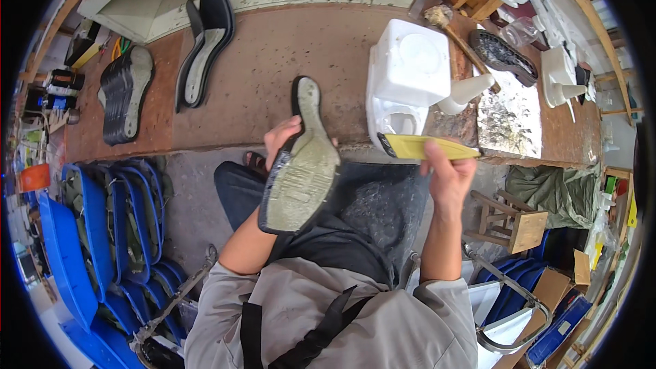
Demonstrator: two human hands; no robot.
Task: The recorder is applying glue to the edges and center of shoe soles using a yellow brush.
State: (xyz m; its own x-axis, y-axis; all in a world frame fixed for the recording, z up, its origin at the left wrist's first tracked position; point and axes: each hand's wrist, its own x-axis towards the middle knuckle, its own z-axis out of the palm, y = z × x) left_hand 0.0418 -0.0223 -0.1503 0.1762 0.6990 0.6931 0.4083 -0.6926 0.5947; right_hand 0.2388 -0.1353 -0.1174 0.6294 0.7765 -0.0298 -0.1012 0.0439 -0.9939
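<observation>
My left hand [279,139] is closed around a shoe sole [301,164]. Its pale, greenish-grey face with a ribbed middle is turned up, and a black rim runs along its edge. Most of the fingers are hidden behind it. The sole hangs over my lap, its narrow end toward the workbench. My right hand [447,174] grips a flat yellow brush [427,147] with a dark tip pointing left. The tip is beside a white plastic container [410,61] with an open hole low in its front. Brush and sole are apart.
On the brown workbench [273,48] are a stack of soles [128,96], two leaning soles [205,48], a dark sole [504,58] and a white nozzle bottle [468,93]. Blue trays [89,232] stand at left; a wooden stool [523,229] is at right.
</observation>
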